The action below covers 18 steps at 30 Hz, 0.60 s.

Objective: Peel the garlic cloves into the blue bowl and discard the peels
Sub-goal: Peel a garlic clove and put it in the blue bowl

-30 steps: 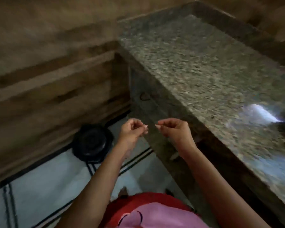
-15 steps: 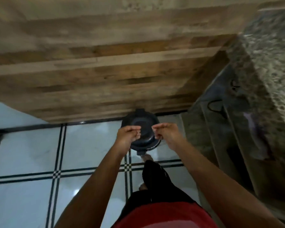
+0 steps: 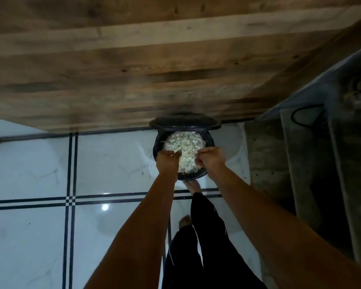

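Glossy white floor tiles (image 3: 29, 174) with thin dark double lines ran up to a wall of streaky wood-grain panel (image 3: 133, 59). Against it stood a round black bin (image 3: 157, 142), its domed lid (image 3: 184, 122) tipped up, heaped almost to the rim with pale, papery garlic peels (image 3: 186, 142). The left hand (image 3: 168, 161) and right hand (image 3: 209, 161) hovered close together over the near rim, fingers curled inward; whether either pinched any peel could not be told. A bare foot (image 3: 193, 186) sat at the bin's base, seemingly on a pedal. The blue bowl and the cloves were out of view. By my judgement, scraps that light could cling to the fingers or drift past the rim onto the tiles, fresh ones could slide off so full a heap, and easing the foot early could drop the lid on the hands
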Each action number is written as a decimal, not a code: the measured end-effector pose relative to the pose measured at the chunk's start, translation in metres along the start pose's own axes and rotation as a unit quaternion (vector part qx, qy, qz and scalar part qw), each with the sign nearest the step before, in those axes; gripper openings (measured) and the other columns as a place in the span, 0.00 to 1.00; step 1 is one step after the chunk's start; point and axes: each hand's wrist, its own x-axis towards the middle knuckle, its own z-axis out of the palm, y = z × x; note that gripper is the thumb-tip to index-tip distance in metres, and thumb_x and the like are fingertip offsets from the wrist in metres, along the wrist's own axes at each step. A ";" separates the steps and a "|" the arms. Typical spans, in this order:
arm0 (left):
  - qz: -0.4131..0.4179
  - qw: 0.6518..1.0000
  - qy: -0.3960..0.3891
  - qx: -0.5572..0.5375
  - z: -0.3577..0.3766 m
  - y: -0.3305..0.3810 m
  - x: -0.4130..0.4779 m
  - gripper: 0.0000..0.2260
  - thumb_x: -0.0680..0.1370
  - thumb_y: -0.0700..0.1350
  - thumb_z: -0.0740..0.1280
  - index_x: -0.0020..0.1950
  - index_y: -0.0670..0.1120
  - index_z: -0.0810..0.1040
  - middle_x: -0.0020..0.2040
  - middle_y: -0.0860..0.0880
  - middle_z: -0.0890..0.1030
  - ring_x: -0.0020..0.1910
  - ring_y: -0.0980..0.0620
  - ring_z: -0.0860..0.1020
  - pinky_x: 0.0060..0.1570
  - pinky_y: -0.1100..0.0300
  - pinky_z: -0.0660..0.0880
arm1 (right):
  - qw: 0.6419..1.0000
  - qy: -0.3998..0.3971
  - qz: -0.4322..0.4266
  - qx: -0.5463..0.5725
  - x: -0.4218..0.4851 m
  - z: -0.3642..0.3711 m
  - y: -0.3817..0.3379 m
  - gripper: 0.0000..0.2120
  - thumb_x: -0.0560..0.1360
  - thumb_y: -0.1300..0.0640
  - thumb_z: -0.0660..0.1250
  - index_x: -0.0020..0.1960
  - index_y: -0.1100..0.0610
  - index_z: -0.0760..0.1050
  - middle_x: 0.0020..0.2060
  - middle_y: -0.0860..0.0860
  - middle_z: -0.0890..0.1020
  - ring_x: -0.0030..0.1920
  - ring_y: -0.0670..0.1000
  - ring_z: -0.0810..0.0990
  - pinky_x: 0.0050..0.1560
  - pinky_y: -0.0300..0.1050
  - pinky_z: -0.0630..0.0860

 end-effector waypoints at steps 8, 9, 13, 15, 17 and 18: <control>-0.044 0.982 -0.134 -0.127 0.001 0.016 0.004 0.09 0.81 0.33 0.50 0.46 0.40 0.67 0.25 0.49 0.71 0.22 0.57 0.69 0.25 0.68 0.65 | 0.997 -0.039 -0.047 0.055 -0.020 0.006 -0.005 0.13 0.78 0.68 0.59 0.59 0.71 0.74 0.50 0.69 0.79 0.34 0.52 0.75 0.32 0.37 0.72; -0.056 0.981 -0.124 -0.139 0.001 0.020 -0.001 0.10 0.81 0.35 0.49 0.45 0.41 0.67 0.25 0.50 0.70 0.23 0.55 0.68 0.26 0.67 0.64 | 0.996 -0.043 -0.054 0.054 -0.023 0.008 -0.004 0.12 0.78 0.67 0.60 0.58 0.68 0.75 0.51 0.66 0.80 0.39 0.54 0.77 0.39 0.40 0.76; -0.050 0.988 -0.068 -0.127 -0.005 0.031 -0.028 0.10 0.79 0.34 0.56 0.39 0.44 0.70 0.34 0.47 0.68 0.30 0.52 0.66 0.31 0.61 0.63 | 0.994 -0.049 -0.075 0.067 -0.041 0.004 -0.007 0.09 0.78 0.66 0.61 0.54 0.62 0.78 0.53 0.61 0.81 0.49 0.56 0.80 0.48 0.46 0.76; -0.040 0.983 -0.091 -0.152 -0.009 0.037 -0.049 0.11 0.79 0.34 0.58 0.37 0.43 0.69 0.35 0.46 0.70 0.32 0.51 0.70 0.33 0.61 0.66 | 0.990 -0.049 -0.084 0.097 -0.058 -0.009 -0.011 0.07 0.78 0.66 0.61 0.52 0.62 0.77 0.47 0.58 0.80 0.44 0.53 0.79 0.42 0.40 0.75; -0.006 0.979 -0.125 -0.162 -0.012 0.043 -0.080 0.06 0.80 0.37 0.59 0.45 0.42 0.73 0.40 0.46 0.75 0.40 0.49 0.75 0.42 0.59 0.72 | 0.983 -0.046 -0.099 0.148 -0.080 -0.029 -0.014 0.06 0.78 0.67 0.61 0.49 0.63 0.76 0.41 0.56 0.79 0.38 0.51 0.78 0.39 0.40 0.75; 0.016 0.978 -0.135 -0.158 -0.011 0.047 -0.097 0.04 0.80 0.38 0.59 0.49 0.42 0.74 0.42 0.46 0.77 0.42 0.49 0.77 0.45 0.59 0.74 | 0.977 -0.044 -0.109 0.179 -0.093 -0.041 -0.015 0.05 0.77 0.67 0.61 0.46 0.62 0.76 0.40 0.56 0.79 0.36 0.51 0.78 0.40 0.41 0.75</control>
